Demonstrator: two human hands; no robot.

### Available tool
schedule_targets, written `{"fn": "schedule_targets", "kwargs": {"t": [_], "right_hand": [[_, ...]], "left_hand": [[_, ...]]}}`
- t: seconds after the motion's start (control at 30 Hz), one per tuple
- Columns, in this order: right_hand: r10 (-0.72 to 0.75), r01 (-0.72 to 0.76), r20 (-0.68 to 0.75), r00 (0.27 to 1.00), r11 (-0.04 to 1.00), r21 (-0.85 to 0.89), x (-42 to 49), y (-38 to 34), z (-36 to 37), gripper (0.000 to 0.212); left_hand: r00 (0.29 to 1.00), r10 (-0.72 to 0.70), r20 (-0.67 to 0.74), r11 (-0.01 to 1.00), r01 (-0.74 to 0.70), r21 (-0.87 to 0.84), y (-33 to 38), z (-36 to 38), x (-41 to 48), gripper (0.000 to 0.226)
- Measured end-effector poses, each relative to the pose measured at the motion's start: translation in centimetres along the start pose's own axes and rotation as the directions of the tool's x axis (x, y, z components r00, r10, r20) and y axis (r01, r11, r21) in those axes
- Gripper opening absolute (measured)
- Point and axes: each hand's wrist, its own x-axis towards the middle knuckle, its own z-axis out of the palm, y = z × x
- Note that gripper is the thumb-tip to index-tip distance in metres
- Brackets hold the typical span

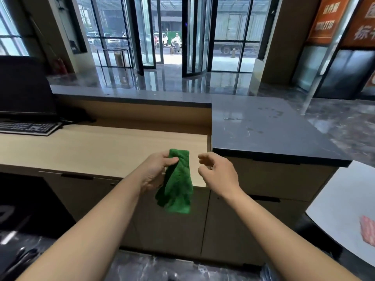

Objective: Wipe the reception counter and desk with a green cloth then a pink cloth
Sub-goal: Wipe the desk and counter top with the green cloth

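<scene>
The shiny grey stone tabletop [263, 128] stands higher than the smooth, pale wood tabletop [91, 151]. A fuzzy green cloth [178, 183], folded long, hangs over the wood edge, pinched by the left hand [156, 169]. The right hand [219, 173] is just beside it, fingers loosely curled, holding nothing.

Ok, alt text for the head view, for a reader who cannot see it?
The left hand grips a green cloth hanging before a light wooden desk, while the right hand hovers beside it, loosely curled and empty. A dark counter rises to the right; a pink cloth lies at the far right edge.
</scene>
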Motion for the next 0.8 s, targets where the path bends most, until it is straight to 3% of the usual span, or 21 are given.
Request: {"fn": "schedule_targets", "kwargs": {"t": [0.07,0.13,0.2,0.27,0.4,0.47,0.6,0.8], "right_hand": [[0.178,-0.194,0.138,0.974,0.975,0.112,1.9,-0.7,1.0,0.044],[0.277,-0.346,0.307,0.910,0.917,0.196,3.2,-1.7,2.4,0.031],[0.310,-0.408,0.355,0.882,0.879,0.246,3.9,-2.2,3.4,0.006],[0.330,-0.461,0.399,0.855,0.837,0.294,4.8,-3.0,4.6,0.023],[0.300,-0.589,0.564,0.769,0.676,0.444,5.7,-3.7,6.8,0.008],[0.278,-0.565,0.559,0.781,0.695,0.445,6.9,-3.7,7.5,0.008],[0.254,-0.482,0.445,0.859,0.696,0.532,10.0,-4.1,8.6,0.023],[0.244,-0.379,0.297,0.923,0.700,0.606,15.4,-4.0,11.3,0.024]], "left_hand": [[1.000,0.027,-0.006,0.997,-0.026,0.069,0.5,-1.1,-0.1,0.021],[0.999,0.039,-0.012,0.996,-0.038,0.086,1.0,-2.1,-0.3,0.020],[0.999,0.034,-0.003,0.994,-0.034,0.101,1.6,-3.0,-0.5,0.018],[0.999,0.025,0.024,0.995,-0.027,0.096,1.9,-3.8,-0.5,0.018],[0.997,0.028,0.079,0.999,-0.029,0.018,2.1,-5.7,0.1,0.020],[0.997,0.047,0.066,0.999,-0.048,0.008,2.2,-7.0,0.7,0.019],[0.988,0.100,-0.119,0.993,-0.091,0.076,2.3,-9.0,2.9,0.017],[0.925,0.223,-0.309,0.897,-0.070,0.437,3.1,-12.1,8.0,0.017]]}}
